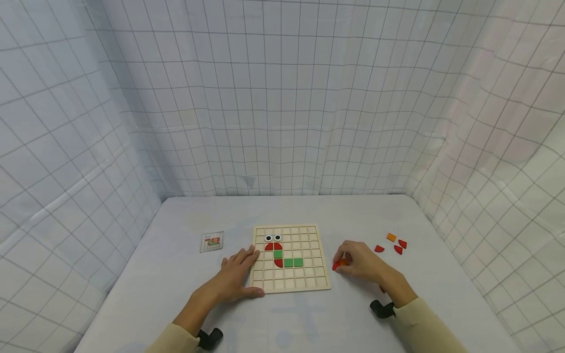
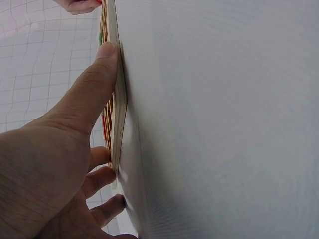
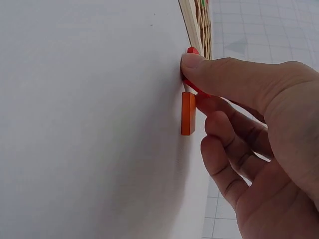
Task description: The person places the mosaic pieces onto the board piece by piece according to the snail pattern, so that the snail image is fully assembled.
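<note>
My left hand (image 1: 236, 277) rests at the near left corner of a wooden grid board (image 1: 291, 291), its thumb on the front edge and its fingers spread along the left side. On the board sit two round eye tiles (image 1: 277, 238), several green squares (image 1: 288, 263) and red quarter-circle pieces (image 1: 269, 247). Just right of the board, my right hand (image 1: 362, 260) pinches a red piece (image 3: 197, 88) between thumb and fingers, close over the table. An orange piece (image 3: 188, 113) stands beside it under the curled fingers. The fingers partly hide the red piece.
A small picture card (image 1: 212, 241) with a gridded drawing lies left of the board. Farther right on the white table are an orange square (image 1: 391, 237) and several loose red quarter-circles (image 1: 379, 249). Gridded white curtains (image 1: 282, 122) enclose the table at the back and sides.
</note>
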Tool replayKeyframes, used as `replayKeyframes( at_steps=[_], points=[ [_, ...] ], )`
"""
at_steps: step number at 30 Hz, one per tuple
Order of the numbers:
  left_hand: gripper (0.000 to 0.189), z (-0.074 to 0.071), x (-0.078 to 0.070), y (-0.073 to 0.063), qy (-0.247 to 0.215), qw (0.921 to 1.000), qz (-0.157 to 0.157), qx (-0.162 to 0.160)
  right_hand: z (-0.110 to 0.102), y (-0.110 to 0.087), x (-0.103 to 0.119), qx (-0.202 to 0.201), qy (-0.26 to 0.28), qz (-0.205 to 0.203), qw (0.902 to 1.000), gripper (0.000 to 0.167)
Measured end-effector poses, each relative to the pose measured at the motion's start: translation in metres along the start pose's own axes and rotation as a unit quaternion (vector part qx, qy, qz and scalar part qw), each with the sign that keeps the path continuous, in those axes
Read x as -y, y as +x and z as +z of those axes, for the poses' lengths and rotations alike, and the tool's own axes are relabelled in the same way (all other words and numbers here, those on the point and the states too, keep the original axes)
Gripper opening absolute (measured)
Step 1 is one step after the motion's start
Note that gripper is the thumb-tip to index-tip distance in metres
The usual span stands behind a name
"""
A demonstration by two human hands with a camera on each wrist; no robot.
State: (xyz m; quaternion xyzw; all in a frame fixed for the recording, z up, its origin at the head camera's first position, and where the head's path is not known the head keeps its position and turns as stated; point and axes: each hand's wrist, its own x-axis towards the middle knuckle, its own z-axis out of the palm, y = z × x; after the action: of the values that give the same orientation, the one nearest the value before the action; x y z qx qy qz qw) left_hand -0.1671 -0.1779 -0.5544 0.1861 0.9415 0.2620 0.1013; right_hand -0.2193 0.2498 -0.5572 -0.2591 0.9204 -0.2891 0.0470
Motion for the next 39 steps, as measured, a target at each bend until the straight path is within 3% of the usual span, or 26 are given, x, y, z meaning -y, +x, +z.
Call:
replayKeyframes(
  at_steps=[12, 18, 27, 39],
  points=[
    [0.116, 0.001, 0.001, 0.0, -0.006, 1.0, -0.001, 0.0, 0.002, 0.004, 0.0, -0.005, 0.052, -0.028, 0.9983, 0.016],
    [0.117, 0.003, 0.001, -0.001, -0.006, 0.9999, -0.007, 0.004, 0.006, 0.006, 0.002, -0.02, 0.044, -0.032, 0.9983, 0.018],
    [0.116, 0.003, 0.002, 0.002, 0.001, 1.0, -0.002, -0.005, 0.012, 0.02, 0.015, -0.042, 0.055, -0.036, 0.9969, 0.017],
    [0.116, 0.003, 0.001, 0.001, -0.003, 1.0, -0.003, -0.006, 0.026, 0.038, 0.038, -0.031, 0.083, -0.024, 0.9958, 0.012]
  ],
)
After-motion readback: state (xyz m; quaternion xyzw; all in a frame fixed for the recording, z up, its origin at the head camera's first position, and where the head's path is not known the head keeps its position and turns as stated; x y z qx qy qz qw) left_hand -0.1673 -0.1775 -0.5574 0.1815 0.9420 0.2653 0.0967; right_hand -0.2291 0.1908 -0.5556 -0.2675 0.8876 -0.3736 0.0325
